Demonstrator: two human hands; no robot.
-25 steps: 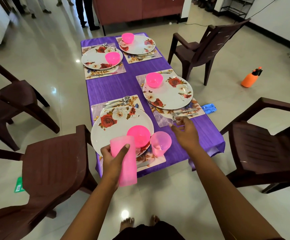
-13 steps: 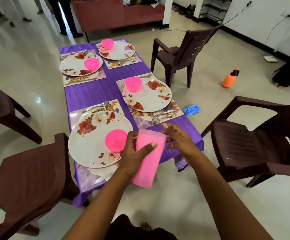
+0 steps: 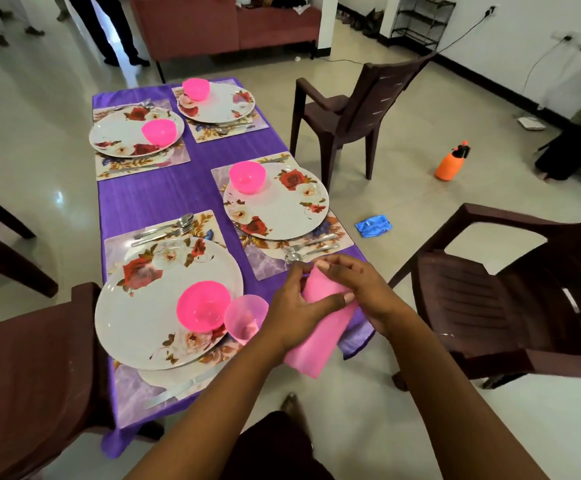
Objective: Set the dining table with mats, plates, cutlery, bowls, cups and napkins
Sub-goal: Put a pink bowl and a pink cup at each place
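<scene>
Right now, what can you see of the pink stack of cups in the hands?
The cup stack is a long, tapered tube of frosted, translucent pink that looks like plastic; single cups cannot be counted. It is held tilted over the table's near right corner, top end toward the right mat. The left hand wraps its middle from the left, thumb across the front. The right hand pinches the top end. Its lower end hangs free past the table's edge.

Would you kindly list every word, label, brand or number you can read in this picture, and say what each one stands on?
None can be read.
blue packet on the floor: any print is too blurred to read.
orange spray bottle: no label shows.
stack of pink cups gripped by left hand and right hand: plain.
Plates, such as the nearest plate, bear flowers only, no writing.
</scene>
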